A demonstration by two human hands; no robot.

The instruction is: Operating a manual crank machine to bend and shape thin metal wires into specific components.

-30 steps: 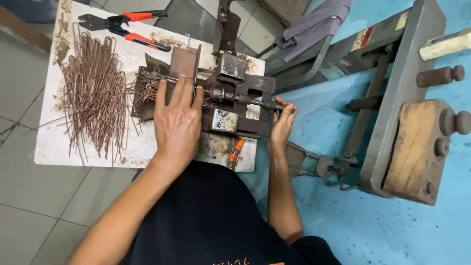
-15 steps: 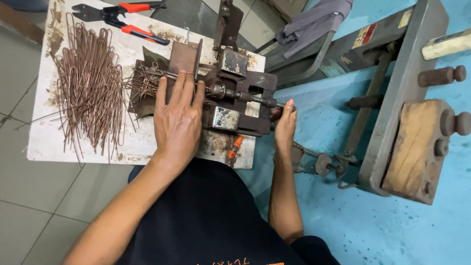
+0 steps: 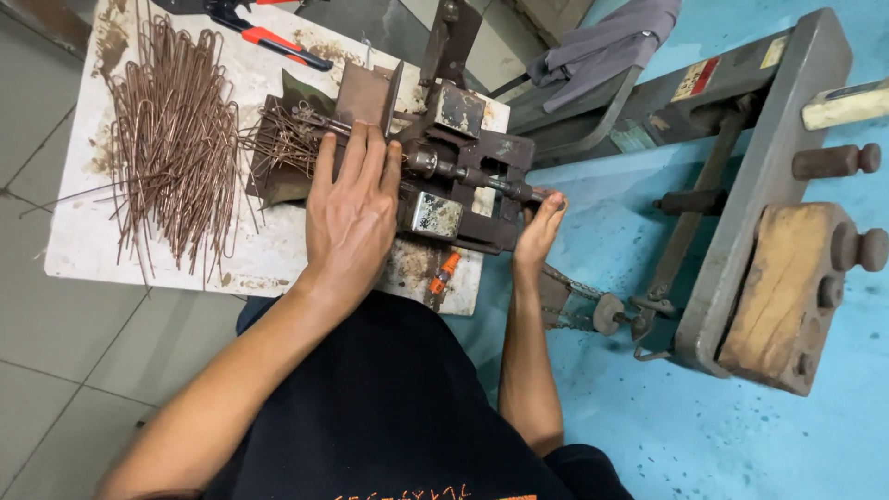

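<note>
While pressed flat on the jig, left hand with fingers together, tips just beside the small wire bundle. Right hand at the jig's right end, fingers curled against the rod tip; whether gripping it, cannot tell. Jig on a white board, loose wire pile to its left, red-handled cutters near the far edge
</note>
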